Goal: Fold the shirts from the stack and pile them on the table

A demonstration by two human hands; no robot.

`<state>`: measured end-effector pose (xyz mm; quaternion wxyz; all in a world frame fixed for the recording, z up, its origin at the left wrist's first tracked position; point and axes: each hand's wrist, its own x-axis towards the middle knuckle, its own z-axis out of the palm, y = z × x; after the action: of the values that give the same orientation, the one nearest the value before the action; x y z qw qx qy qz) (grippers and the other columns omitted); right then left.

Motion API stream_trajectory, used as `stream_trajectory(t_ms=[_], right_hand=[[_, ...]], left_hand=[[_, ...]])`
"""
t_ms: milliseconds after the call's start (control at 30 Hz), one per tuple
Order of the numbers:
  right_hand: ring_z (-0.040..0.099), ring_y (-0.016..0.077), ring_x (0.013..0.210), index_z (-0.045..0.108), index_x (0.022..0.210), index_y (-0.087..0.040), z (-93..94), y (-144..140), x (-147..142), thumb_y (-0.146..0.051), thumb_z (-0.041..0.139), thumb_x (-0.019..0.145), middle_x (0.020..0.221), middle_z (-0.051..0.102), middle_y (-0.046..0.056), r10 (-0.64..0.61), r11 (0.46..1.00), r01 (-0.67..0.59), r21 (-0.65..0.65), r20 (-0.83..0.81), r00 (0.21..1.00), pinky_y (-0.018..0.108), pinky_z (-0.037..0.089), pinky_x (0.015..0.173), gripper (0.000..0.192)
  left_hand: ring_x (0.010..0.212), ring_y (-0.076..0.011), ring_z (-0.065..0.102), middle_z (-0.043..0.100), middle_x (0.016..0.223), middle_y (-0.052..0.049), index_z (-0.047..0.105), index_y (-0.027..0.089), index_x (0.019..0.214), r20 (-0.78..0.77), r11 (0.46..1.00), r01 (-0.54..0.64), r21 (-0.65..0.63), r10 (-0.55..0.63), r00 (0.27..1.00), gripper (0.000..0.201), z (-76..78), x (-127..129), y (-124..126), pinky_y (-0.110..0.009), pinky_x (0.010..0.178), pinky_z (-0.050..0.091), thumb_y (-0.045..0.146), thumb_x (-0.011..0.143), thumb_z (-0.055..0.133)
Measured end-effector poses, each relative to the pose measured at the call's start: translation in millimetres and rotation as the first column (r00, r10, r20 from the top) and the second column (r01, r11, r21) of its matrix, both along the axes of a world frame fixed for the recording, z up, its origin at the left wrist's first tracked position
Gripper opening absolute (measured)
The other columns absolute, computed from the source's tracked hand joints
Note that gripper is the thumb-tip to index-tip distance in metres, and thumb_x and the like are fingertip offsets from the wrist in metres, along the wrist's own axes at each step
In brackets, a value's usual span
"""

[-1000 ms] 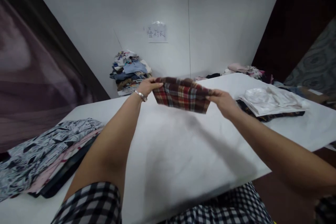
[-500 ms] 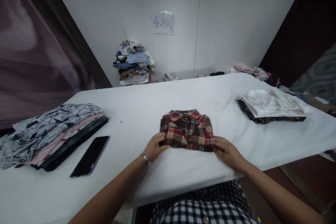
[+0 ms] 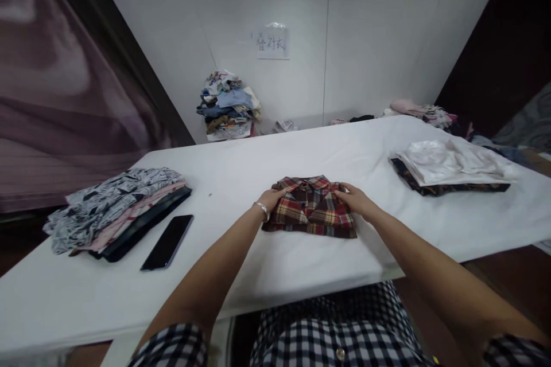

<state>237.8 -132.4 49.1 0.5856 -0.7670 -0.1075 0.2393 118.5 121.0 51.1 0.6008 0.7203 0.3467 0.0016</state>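
Both hands (image 3: 269,199) (image 3: 356,200) have moved nearer the shirt collar (image 3: 318,182).

Two hands (image 3: 270,199); one tartan shirt (image 3: 310,217)

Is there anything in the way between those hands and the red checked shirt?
Nothing that I can see. The left hand and right hand both touch the checked shirt, one at each side. The phone lies apart, off to the left.
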Motion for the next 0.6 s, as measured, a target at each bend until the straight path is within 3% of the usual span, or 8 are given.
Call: stream_trajectory(t_ms=[67,167,233,367,467,600], right_hand=[[0.066,0.0233,0.091,0.059,0.12,-0.021,0.1,6,0,-0.027,0.067,0.072,0.105,0.07,0.006,-0.002,0.994,-0.001,0.108,0.028,1.0,0.037,0.053,0.079,0.049],[0.067,0.0217,0.084,0.057,0.122,-0.019,-6.3,3,-10,-0.027,0.067,0.071,0.096,0.071,0.005,0.007,0.978,-0.022,0.208,0.074,0.997,0.037,0.054,0.077,0.052],[0.067,0.0217,0.085,0.057,0.12,-0.019,-17.5,-3,-19,-0.026,0.069,0.069,0.095,0.071,0.005,0.04,0.97,-0.052,0.237,0.057,0.998,0.037,0.054,0.079,0.053],[0.068,0.0225,0.087,0.053,0.125,-0.021,-40.4,-12,-28,-0.025,0.072,0.066,0.095,0.072,0.004,0.076,0.969,-0.062,0.238,-0.05,0.996,0.039,0.055,0.081,0.063],[0.068,0.0229,0.086,0.051,0.129,-0.023,-41.5,-12,-22,-0.033,0.071,0.071,0.097,0.072,0.004,0.09,0.979,-0.082,0.189,-0.031,0.995,0.039,0.055,0.079,0.062],[0.064,0.0247,0.1,0.058,0.123,-0.021,-31.8,-2,1,-0.045,0.065,0.078,0.113,0.068,0.009,0.054,0.998,-0.057,0.013,0.161,0.985,0.039,0.051,0.087,0.052]], left_hand=[[0.081,-0.0236,0.068,0.073,0.09,-0.008,0.065,0.018,0.088,0.104,0.998,-0.06,-0.021,0.062,0.993,0.03,0.8,3,-6,-0.032,0.071,0.052,0.041,0.069,0.07],[0.085,-0.0204,0.068,0.073,0.093,-0.006,0.064,0.019,0.091,0.272,0.985,-0.154,0.074,0.128,0.954,0.022,-7.4,-8,-10,-0.03,0.075,0.052,0.032,0.073,0.065],[0.085,-0.0203,0.067,0.073,0.092,-0.005,0.063,0.019,0.089,0.228,0.976,-0.15,0.16,0.111,0.967,0.019,-17.9,-20,-9,-0.03,0.075,0.051,0.028,0.073,0.065],[0.088,-0.0236,0.067,0.074,0.091,-0.007,0.066,0.018,0.082,0.023,0.967,-0.032,0.251,0.027,0.999,0.019,-33.0,-36,1,-0.031,0.076,0.051,0.033,0.071,0.067],[0.092,-0.0252,0.067,0.074,0.094,-0.009,0.068,0.018,0.081,0.044,0.98,-0.01,0.196,0.002,0.999,0.035,-29.6,-30,8,-0.032,0.078,0.051,0.051,0.076,0.06],[0.09,-0.0249,0.068,0.074,0.095,-0.01,0.069,0.018,0.085,0.079,0.992,-0.114,-0.051,0.118,0.99,0.047,-19.6,-10,8,-0.033,0.073,0.053,0.062,0.08,0.051]])
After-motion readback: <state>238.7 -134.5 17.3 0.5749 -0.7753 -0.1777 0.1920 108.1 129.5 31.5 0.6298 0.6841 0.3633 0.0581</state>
